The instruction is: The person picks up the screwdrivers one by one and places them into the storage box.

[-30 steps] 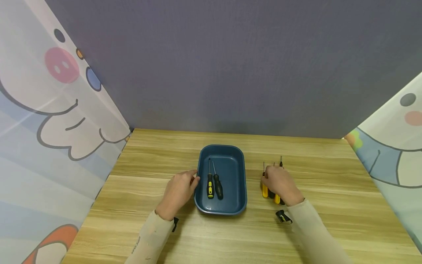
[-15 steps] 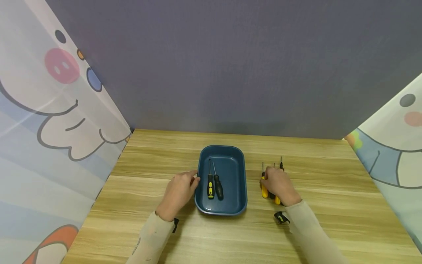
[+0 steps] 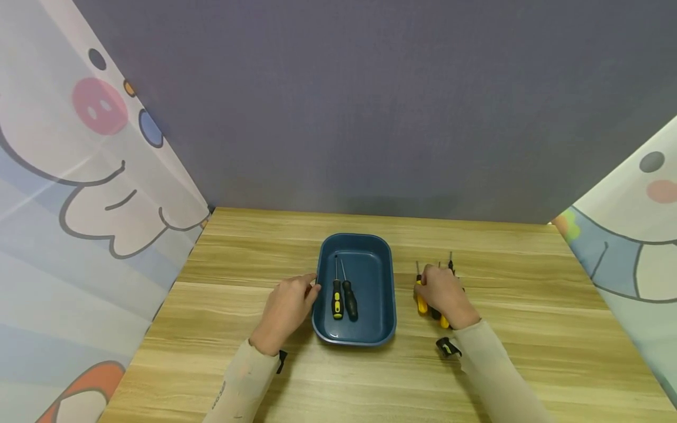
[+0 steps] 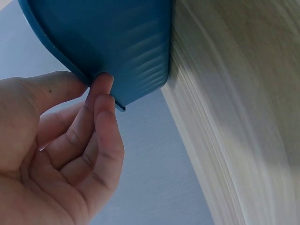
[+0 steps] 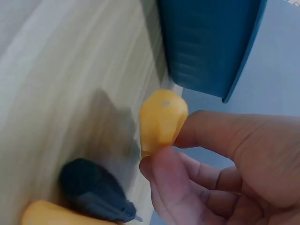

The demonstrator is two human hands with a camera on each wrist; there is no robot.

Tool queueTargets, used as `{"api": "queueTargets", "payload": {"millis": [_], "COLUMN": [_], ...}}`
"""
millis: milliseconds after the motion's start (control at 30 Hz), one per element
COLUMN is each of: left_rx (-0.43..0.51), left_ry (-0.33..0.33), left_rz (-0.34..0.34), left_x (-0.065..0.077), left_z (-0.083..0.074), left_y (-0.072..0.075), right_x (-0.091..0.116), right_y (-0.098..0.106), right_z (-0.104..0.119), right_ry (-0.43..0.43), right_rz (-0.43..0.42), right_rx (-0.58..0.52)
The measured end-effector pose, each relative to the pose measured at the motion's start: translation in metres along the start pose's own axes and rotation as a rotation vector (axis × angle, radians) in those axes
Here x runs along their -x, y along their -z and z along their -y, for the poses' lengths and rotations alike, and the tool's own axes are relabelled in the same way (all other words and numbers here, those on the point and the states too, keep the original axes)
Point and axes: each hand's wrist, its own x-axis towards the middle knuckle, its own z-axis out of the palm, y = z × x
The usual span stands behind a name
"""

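Observation:
My left hand pinches the left rim of a blue rectangular tray, thumb inside and fingertips beneath the lip in the left wrist view. Inside the tray lie a black-and-yellow screwdriver and a black screwdriver, side by side with shafts pointing away. To the tray's right, my right hand pinches a yellow-handled screwdriver between thumb and fingers. The right wrist view shows its handle end above the table. A black screwdriver and another yellow-handled one lie beside it, partly hidden under my hand in the head view.
The wooden table meets a grey panel at the back. Printed cartoon curtains hang on both sides. Another dark tool tip shows beyond my right hand, and a black wrist-camera mount sits under that wrist.
My right hand has shifted slightly left, bringing the yellow-handled screwdriver away from the others and nearer the tray. My left hand and the tray have stayed in place.

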Motion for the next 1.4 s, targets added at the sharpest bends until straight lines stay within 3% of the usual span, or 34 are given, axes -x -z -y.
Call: {"api": "queueTargets", "payload": {"millis": [267, 633, 1000, 1400], "left_rx": [0.000, -0.014, -0.015, -0.011], "left_ry": [-0.008, -0.017, -0.028, -0.038], "left_rz": [-0.004, -0.001, 0.001, -0.004], "left_x": [0.000, -0.001, -0.001, 0.000], "left_z": [0.001, 0.001, 0.000, 0.000], "left_y": [-0.001, 0.000, 0.000, 0.000], "right_x": [0.004, -0.003, -0.025, -0.030], "right_y": [0.012, 0.033, 0.007, -0.029], "right_z": [0.015, 0.073, 0.127, 0.158], "right_ry": [0.057, 0.141, 0.260, 0.255], "right_rz": [-0.055, -0.049, 0.055, 0.197], "right_rx": [-0.012, 0.009, 0.013, 0.017]}}
